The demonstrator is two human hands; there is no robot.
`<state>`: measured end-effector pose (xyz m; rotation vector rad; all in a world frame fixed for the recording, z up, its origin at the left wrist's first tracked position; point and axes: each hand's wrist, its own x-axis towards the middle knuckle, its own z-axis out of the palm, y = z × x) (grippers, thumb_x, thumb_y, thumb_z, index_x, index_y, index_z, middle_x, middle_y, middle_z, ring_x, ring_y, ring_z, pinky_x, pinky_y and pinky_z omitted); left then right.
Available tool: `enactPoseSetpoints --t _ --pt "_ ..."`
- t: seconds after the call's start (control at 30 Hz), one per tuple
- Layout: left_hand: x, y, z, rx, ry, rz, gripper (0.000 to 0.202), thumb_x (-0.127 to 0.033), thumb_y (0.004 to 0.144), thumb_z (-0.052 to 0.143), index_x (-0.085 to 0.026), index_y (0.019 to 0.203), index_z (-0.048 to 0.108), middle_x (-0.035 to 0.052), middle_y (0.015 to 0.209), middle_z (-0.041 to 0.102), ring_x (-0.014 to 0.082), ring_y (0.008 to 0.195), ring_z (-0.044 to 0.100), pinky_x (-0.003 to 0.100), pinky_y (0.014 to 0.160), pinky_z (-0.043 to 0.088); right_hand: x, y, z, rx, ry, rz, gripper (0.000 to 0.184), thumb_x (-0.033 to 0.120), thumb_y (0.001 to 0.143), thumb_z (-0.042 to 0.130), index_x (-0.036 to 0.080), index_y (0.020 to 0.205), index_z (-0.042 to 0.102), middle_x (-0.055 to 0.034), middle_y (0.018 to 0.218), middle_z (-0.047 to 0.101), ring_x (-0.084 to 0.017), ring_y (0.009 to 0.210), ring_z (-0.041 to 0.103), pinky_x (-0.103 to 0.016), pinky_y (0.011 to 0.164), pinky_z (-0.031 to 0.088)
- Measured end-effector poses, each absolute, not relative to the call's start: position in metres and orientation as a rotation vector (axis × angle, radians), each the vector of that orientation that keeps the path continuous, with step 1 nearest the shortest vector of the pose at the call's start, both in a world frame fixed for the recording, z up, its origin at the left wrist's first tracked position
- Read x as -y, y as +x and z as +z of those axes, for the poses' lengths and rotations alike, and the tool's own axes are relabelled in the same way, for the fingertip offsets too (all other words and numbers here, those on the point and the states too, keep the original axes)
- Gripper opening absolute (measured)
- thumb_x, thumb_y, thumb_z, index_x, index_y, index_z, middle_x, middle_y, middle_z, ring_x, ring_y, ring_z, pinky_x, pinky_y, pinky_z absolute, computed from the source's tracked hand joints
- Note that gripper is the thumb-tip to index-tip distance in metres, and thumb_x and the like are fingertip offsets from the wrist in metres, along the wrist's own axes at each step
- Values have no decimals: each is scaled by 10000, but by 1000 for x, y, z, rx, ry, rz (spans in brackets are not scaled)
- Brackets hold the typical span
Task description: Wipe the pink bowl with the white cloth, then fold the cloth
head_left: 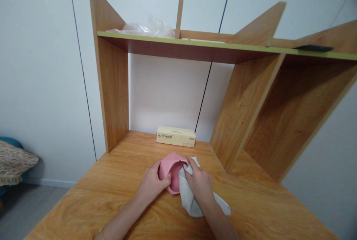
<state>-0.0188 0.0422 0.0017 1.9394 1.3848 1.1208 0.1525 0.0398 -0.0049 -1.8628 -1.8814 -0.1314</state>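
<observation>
My left hand (153, 181) is clamped on a tilted pink faceted bowl (175, 176) between my hands; my right hand (200, 182) clutches a pale cloth (187, 197) at its rim. Beyond them sits a cream cling-film box (175, 137).

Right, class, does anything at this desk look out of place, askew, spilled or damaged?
Nothing looks spilled, and no damage shows clearly. The pink bowl is tipped, but the left hand holds it that way. The crumpled clear plastic on the upper shelf just looks a little untidy.
</observation>
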Motion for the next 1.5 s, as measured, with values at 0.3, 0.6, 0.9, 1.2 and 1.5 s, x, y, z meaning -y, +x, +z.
enactPoseSetpoints --t 0.3,0.6,0.9,1.2,1.5 --pt "-39 -19 2 -1428 1980 1103 376 -191 643 573 -123 1013 559 89 939 636 232 859 574 318 757 421 -38 154 -3 1933 -1629 -154 568 138 756 460 210 1302 324 -37 765 652 -188 758 612 -250 689 417" --pt "-41 -21 4 -1308 1985 1113 353 -182 636 556 -149 987 583 66 934 655 218 837 592 290 746 438 -41 152 -6 1702 -1597 -14 653 234 745 454 160 1336 185 32 618 560 -183 600 581 -247 552 403" --pt "-42 -23 6 -1332 1967 1146 311 -189 660 537 -143 963 589 56 893 662 197 773 599 266 695 443 -44 146 -12 1702 -1501 315 669 143 678 470 121 1298 217 -15 755 608 -165 686 595 -231 613 428" --pt "-39 -25 8 -1266 2143 1095 315 -223 637 552 -148 940 588 59 886 656 206 780 591 268 711 439 -39 146 -5 1795 -1845 -63 499 176 739 492 179 1229 396 -53 756 660 -203 735 622 -247 631 392" --pt "-40 -25 5 -1206 2165 1071 361 -290 676 561 -149 1009 564 68 959 644 217 850 586 296 774 443 -36 146 2 1856 -1964 2 282 231 786 462 193 1061 513 -50 778 662 -193 774 612 -230 620 362"
